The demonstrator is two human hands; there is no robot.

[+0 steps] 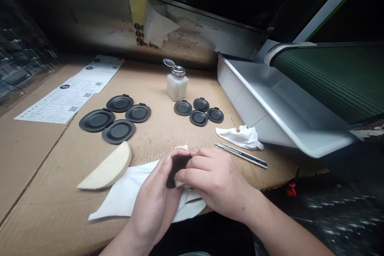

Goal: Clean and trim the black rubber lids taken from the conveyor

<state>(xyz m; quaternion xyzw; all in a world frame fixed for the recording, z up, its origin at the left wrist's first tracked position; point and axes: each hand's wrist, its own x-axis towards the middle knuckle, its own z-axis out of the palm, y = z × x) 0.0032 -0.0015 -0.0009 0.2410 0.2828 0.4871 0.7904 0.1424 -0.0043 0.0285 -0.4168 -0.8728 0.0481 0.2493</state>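
Over the front of the cardboard-covered table, my left hand (156, 204) is wrapped round a dark plastic piece (172, 177), mostly hidden by my fingers. My right hand (217, 180) is closed in a pinch on a small pale pad (179, 183), pressed against that dark piece. Under both hands lies a white cloth (124, 196). A cream half-round foam pad (108, 166) rests on the cloth's left edge. To the right of my right hand is a utility knife (243, 155), beside a crumpled white cloth (240, 137).
Several larger black lids (118, 131) lie at left, several smaller ones (198, 118) at centre. Behind them stands a pump bottle (177, 86) with its cap flipped up. Printed label sheets (57, 104) lie far left. A grey-white bin (255, 104) and a green conveyor belt (330, 76) are at right.
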